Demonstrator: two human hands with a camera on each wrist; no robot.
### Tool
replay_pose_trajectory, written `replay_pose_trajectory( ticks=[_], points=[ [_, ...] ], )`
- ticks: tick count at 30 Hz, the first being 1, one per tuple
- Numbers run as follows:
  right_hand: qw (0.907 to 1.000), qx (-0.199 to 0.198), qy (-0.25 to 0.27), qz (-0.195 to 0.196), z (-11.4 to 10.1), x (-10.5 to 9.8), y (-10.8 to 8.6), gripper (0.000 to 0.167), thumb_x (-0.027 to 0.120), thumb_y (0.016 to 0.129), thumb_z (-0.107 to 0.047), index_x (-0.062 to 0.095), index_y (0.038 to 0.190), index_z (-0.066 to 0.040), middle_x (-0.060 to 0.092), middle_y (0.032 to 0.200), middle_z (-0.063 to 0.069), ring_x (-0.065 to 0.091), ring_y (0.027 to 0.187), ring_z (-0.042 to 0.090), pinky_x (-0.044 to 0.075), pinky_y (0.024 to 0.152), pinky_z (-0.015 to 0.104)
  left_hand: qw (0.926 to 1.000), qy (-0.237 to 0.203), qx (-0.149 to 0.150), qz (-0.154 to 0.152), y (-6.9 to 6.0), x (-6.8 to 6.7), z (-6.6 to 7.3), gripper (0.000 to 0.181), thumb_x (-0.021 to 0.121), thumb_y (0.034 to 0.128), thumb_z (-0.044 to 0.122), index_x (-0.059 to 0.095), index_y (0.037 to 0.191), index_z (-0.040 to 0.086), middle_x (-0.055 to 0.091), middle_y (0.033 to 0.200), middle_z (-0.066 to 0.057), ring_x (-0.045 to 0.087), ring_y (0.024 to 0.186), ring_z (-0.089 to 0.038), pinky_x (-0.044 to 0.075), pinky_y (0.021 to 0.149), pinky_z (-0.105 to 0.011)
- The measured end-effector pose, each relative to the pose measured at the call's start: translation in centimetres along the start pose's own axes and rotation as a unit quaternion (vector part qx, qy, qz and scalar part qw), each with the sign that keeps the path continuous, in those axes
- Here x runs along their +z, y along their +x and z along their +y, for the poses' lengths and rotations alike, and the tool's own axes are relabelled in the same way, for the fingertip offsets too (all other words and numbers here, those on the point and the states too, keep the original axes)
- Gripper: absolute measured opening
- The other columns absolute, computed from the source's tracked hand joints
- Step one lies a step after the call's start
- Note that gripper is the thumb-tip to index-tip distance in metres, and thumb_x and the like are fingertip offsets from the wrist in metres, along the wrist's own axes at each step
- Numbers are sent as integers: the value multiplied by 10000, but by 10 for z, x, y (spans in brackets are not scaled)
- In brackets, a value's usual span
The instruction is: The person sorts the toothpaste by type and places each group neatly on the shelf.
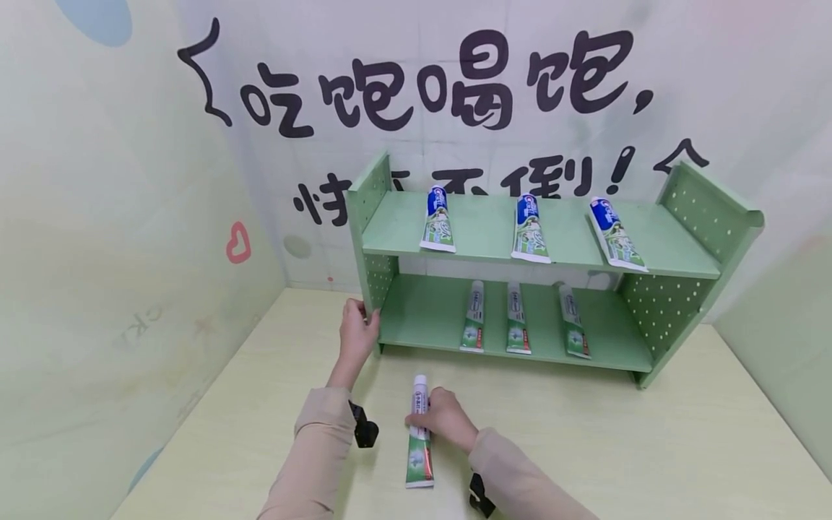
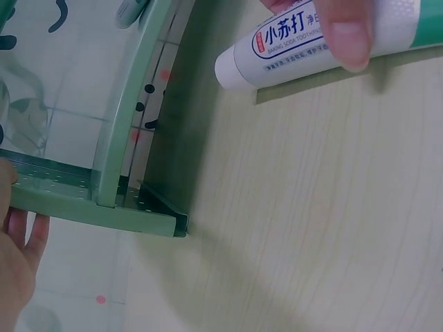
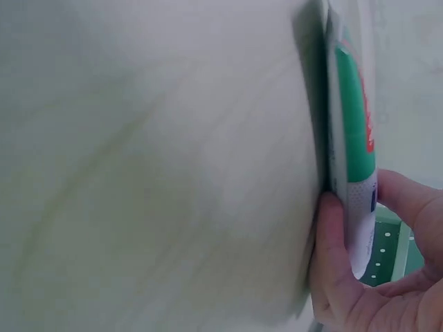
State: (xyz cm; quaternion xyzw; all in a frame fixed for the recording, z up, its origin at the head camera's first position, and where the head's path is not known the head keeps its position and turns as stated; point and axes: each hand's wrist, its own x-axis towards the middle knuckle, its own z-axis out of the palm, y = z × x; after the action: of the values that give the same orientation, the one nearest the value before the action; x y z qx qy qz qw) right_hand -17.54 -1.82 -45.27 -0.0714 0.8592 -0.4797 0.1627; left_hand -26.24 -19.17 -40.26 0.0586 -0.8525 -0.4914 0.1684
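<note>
A white and green toothpaste tube (image 1: 419,458) lies at the table's front, cap toward the shelf. My right hand (image 1: 451,419) pinches it near the middle; in the right wrist view, thumb and fingers are on opposite edges of the tube (image 3: 356,138). With my left hand (image 1: 357,336) I grip the left side panel of a green two-tier shelf (image 1: 416,318). The left wrist view shows the fingers (image 2: 37,242) wrapped around the panel edge. Three similar tubes, one of them a middle tube (image 1: 518,318), lie on the lower tier.
On the upper tier lie three blue and green toothpaste tubes, one at its left end (image 1: 438,220). The shelf stands on a pale wooden table (image 1: 585,440). Behind it hangs a white wall covering (image 1: 416,65) with large black characters.
</note>
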Motion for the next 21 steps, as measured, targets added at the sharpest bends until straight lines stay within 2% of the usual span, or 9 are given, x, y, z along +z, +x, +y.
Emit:
replay_pose_trajectory(
  ticks=[9,21],
  points=[
    [9999,85,-52,-55,2,-1,0,271,753,725,-157,556,774,22,581,656,71,540,511,125,489,448,218,10000,11,-25,6,0,1,1,265,493,915,90,379,1113,-44,443,1149,-210,524,1048,-338,538,838,-392],
    [9999,85,142,-47,4,0,-1,262,746,729,-142,565,784,40,592,661,84,553,514,128,503,448,217,10000,82,19,9,0,1,-1,264,486,919,98,377,1112,-46,446,1131,-205,530,1032,-333,540,820,-389]
  ],
)
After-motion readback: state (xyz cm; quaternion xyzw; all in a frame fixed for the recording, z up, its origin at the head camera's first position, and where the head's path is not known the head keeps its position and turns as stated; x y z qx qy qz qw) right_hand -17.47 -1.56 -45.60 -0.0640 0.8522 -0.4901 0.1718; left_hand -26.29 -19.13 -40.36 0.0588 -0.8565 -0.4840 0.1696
